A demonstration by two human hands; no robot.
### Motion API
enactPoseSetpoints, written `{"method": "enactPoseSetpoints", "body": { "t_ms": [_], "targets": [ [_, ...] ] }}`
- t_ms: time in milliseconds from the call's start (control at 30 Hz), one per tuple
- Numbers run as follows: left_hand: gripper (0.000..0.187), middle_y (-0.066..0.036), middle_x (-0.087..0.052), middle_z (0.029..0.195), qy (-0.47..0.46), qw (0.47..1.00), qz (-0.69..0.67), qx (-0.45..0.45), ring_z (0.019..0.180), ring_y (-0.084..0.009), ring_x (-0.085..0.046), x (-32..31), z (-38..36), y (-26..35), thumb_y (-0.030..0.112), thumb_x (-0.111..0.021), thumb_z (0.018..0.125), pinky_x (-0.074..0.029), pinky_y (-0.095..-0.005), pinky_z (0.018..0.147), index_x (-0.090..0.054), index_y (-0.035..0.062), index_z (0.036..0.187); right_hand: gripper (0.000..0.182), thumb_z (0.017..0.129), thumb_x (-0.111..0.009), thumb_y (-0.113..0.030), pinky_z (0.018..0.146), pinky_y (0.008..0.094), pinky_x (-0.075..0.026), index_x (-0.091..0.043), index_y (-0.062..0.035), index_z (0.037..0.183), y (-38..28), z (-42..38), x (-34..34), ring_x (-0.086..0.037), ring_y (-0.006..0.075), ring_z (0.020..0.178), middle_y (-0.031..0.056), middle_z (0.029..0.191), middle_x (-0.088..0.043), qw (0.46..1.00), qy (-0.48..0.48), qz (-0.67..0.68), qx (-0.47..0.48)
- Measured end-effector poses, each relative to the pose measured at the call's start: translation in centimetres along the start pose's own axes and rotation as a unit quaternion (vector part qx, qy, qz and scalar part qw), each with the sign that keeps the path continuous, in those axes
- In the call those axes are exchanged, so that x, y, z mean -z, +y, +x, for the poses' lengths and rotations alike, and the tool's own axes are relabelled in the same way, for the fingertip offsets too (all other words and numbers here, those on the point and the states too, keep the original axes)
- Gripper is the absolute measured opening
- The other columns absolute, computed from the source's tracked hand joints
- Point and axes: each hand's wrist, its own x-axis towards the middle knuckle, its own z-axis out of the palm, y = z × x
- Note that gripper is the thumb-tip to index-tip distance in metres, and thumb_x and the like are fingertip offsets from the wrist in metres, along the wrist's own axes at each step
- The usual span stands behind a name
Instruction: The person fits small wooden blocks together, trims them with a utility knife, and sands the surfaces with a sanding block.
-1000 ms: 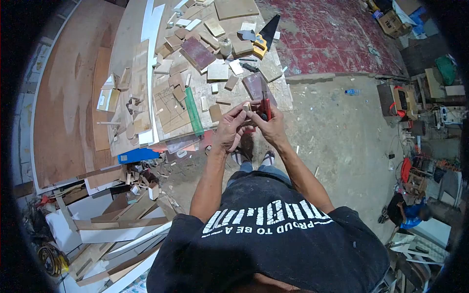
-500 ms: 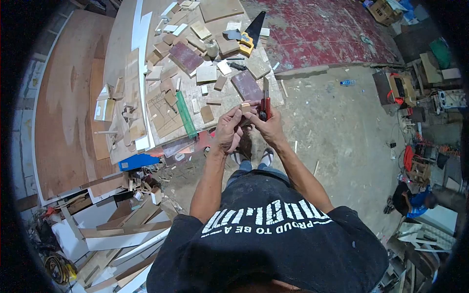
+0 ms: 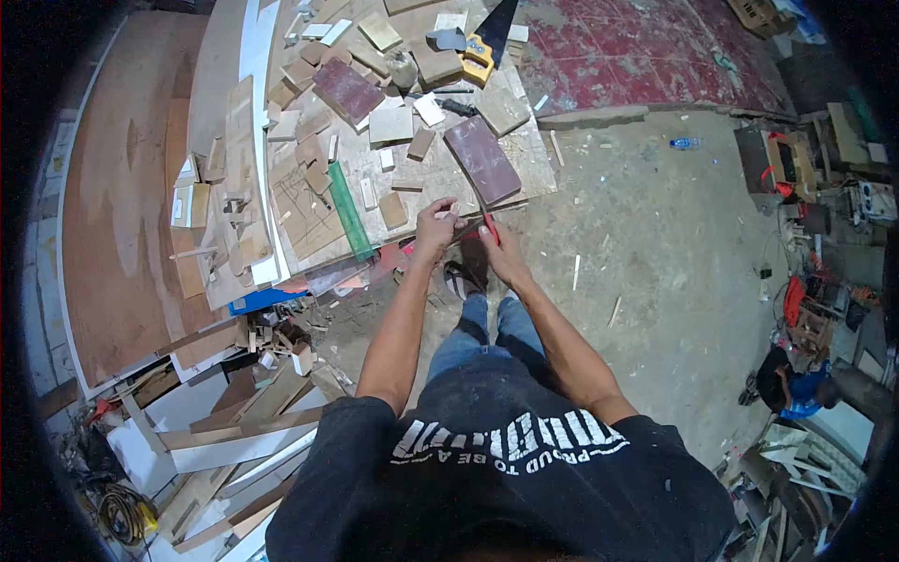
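Note:
My left hand (image 3: 434, 231) is closed, pinching a small wooden block (image 3: 451, 209) that its fingers mostly cover. In my right hand (image 3: 506, 255) is a red utility knife (image 3: 491, 226), its blade end pointing up toward the table edge. The two hands are close together but apart, just off the near edge of the workbench (image 3: 426, 211). Just beyond them a maroon-faced block (image 3: 482, 161) lies at the bench corner. A rounded wooden piece (image 3: 393, 212) rests left of my left hand.
Wood offcuts, a green strip (image 3: 349, 214) and a yellow-handled saw (image 3: 478, 58) lie on the bench. Large plywood sheets (image 3: 122, 206) stand at the left, above scrap boards (image 3: 243, 436). A blue bottle (image 3: 685, 143) lies on the floor. Another person (image 3: 801, 389) is low at the right.
My hands have drawn slightly apart and lower. The knife in my right hand has tilted leftward, and my left hand alone now holds the block. The view has shifted a little.

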Motion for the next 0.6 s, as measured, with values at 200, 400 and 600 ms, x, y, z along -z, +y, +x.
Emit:
{"method": "enactPoseSetpoints", "body": {
  "t_ms": [200, 400, 600],
  "targets": [
    [0.03, -0.01, -0.066, 0.093, 0.027, 0.999, 0.023, 0.023, 0.072, -0.0157, -0.068, 0.2, 3.0, -2.9, 0.007, -0.062, 0.091, -0.055, -0.024, 0.063, -0.06, -0.0032, 0.119, 0.041, 0.098, -0.044, -0.041, 0.083, 0.0491, -0.045, -0.054, -0.0046, 0.115, 4.2, 1.2, -3.2, -0.058, 0.0486, 0.099, 0.03, 0.101, -0.062, 0.999, 0.002, -0.008, -0.039],
    [0.021, -0.011, -0.068, 0.086, 0.093, 0.992, 0.082, 0.027, 0.067, -0.015, -0.067, 0.1, 2.4, -2.6, 0.009, -0.065, 0.09, -0.054, -0.0233, 0.056, -0.067, -0.0055, 0.105, 0.04, 0.1, -0.038, -0.039, 0.081, 0.0532, -0.043, -0.052, -0.004, 0.113, 3.4, 1.4, -4.6, -0.055, 0.0523, 0.099, 0.0327, 0.1, -0.06, 0.998, -0.007, -0.004, -0.06],
    [0.021, -0.011, -0.067, 0.084, 0.088, 0.993, 0.059, 0.047, 0.067, -0.0142, -0.066, 0.9, 3.6, -4.4, 0.005, -0.067, 0.088, -0.054, -0.023, 0.058, -0.064, -0.0102, 0.102, 0.038, 0.101, -0.034, -0.036, 0.077, 0.0552, -0.041, -0.051, -0.0023, 0.108, 4.3, 0.9, -5.6, -0.054, 0.0527, 0.094, 0.0325, 0.093, -0.059, 0.999, 0.007, 0.002, -0.033]
  ]
}}
